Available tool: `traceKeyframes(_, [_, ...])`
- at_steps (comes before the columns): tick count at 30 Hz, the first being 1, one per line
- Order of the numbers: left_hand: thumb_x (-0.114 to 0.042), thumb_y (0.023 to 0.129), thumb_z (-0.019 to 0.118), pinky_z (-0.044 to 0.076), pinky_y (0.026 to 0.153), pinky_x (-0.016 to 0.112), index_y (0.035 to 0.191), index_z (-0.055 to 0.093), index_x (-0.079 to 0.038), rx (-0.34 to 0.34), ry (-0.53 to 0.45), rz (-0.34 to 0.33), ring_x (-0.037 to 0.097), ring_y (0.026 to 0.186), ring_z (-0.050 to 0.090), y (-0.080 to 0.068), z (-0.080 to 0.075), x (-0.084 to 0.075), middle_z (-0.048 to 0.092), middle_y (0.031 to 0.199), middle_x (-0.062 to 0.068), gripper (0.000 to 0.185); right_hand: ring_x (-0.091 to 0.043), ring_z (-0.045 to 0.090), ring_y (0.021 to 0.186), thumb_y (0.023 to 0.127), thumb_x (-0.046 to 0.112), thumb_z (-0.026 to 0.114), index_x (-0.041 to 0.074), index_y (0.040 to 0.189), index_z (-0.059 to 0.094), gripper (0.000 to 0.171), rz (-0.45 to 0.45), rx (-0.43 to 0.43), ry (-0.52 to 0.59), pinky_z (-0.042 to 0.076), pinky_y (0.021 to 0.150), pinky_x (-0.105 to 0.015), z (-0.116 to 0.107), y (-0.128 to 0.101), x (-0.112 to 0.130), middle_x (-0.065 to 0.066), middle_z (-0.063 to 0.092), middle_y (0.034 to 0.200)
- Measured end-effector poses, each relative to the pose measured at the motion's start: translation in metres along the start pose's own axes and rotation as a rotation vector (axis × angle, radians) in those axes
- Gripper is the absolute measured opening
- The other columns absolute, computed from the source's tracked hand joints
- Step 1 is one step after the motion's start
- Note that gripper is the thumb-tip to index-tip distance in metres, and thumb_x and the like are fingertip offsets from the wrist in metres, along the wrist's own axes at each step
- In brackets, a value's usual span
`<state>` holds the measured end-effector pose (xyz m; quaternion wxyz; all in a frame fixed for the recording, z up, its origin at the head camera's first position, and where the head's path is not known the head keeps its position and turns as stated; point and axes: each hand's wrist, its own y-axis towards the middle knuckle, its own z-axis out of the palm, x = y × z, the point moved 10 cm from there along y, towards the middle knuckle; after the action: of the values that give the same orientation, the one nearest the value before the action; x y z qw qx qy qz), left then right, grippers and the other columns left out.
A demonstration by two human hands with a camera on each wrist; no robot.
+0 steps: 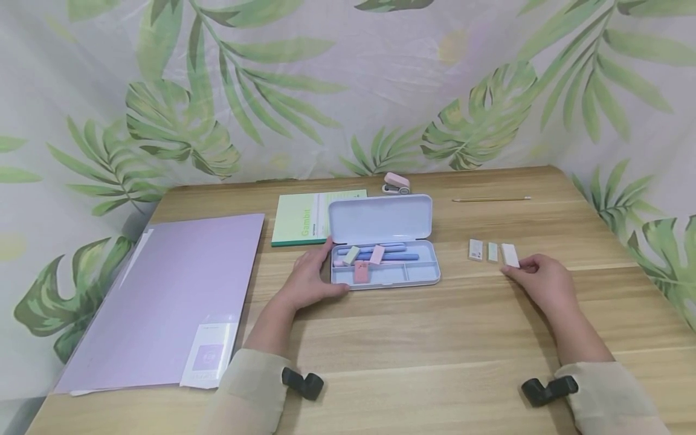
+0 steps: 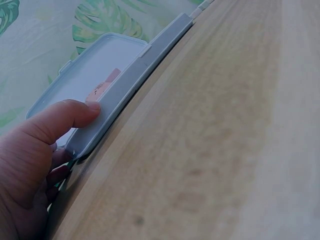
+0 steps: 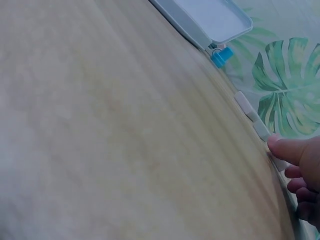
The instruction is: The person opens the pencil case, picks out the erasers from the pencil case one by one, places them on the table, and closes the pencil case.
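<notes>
At the middle of the worktop [image 1: 413,338] sits a pale blue pencil case [image 1: 423,272], its lid [image 1: 380,219] raised at the back. Inside, a long rear compartment runs the full width, while the front strip is split by a short divider into a wider left part and a smaller right one. Two blue pens [image 1: 405,257] lie lengthwise in the rear compartment, with a green eraser [image 1: 351,255] and a light pink eraser [image 1: 377,254] tilted across them. A darker pink eraser [image 1: 361,272] is in the left front part, leaning up against the long partition. The left hand [image 1: 310,281] is spread around the case's left end and grips it, thumb on the front wall and fingers behind. Well to the right of the case, three erasers stand in a short row on the worktop: a white one with a printed label [image 1: 475,249], a pale green one [image 1: 492,252] and a plain white one [image 1: 510,255]. The right hand [image 1: 544,281] is nearly closed, pinching the plain white one between thumb and fingertips. Behind the case are a green notebook [image 1: 296,217] and a pink stapler [image 1: 397,183]; a pencil [image 1: 492,199] lies farther right. On the left, a clear-fronted packet [image 1: 209,350] overlaps a purple folder [image 1: 174,290].
</notes>
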<state>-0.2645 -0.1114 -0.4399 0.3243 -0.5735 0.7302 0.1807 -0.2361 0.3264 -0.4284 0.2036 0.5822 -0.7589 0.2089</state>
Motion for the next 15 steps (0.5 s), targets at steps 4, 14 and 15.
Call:
traceKeyframes(4, [-0.046,0.070,0.079,0.017,0.122,0.052,0.159,0.012,-0.020,0.004,0.001,-0.012,0.033,0.149,0.021,0.000,0.000,0.002,0.026,0.162,0.009,0.114,-0.034,0.057,0.090,0.092,0.056,0.057,-0.007,0.126,0.057,0.071,-0.043,-0.011,-0.019,0.045,0.068,-0.038,-0.001,0.000,0.013,-0.025,0.060,0.106])
traceKeyframes(14, [-0.048,0.070,0.080,0.018,0.122,0.053,0.159,0.012,-0.021,-0.001,-0.009,-0.021,0.032,0.149,0.021,0.000,0.000,0.004,0.025,0.162,0.008,0.115,-0.035,0.059,0.105,0.091,0.031,0.068,0.003,0.125,0.063,0.044,-0.489,0.136,0.043,0.049,0.090,-0.052,0.046,-0.013,0.136,-0.020,0.065,0.119])
traceKeyframes(15, [-0.048,0.070,0.080,0.018,0.122,0.053,0.159,0.011,-0.020,0.000,-0.010,-0.020,0.032,0.149,0.020,0.000,0.000,0.004,0.025,0.163,0.008,0.116,-0.035,0.060,0.106,0.091,0.030,0.069,0.005,0.126,0.063,0.043,-0.525,0.162,0.043,0.050,0.090,-0.052,0.053,-0.015,0.148,-0.019,0.065,0.119])
